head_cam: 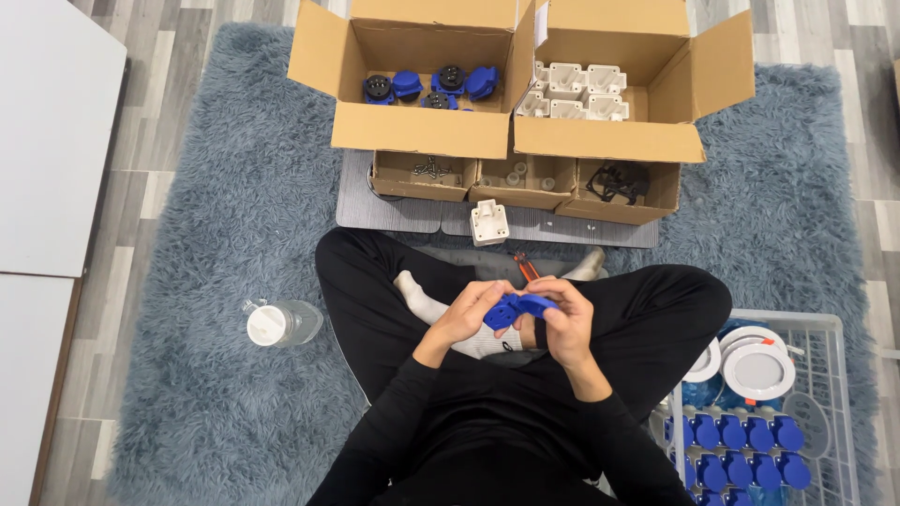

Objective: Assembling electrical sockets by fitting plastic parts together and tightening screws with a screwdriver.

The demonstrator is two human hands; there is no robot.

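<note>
Hands: the left hand (466, 314) and the right hand (562, 323) are closest, up over the lap. Both pinch one small blue plastic socket part (516, 306) between them.
Grip: fingers of both hands are curled tight on the blue part, which sits between the palms above the crossed legs.
Just past: a small white plastic box (488, 222) stands on the grey mat (394, 211), and a red-handled tool (525, 266) lies by the knee.
Further out: two open cardboard boxes, one with blue parts (431, 86), one with white parts (577, 92). A white wire basket (830, 328) holds more blue parts.
Side: a clear plastic bottle (281, 323) lies on the fluffy blue rug (225, 225).
Could go wrong: I think the blue part could slip and drop into the rug if one hand lets go.
</note>
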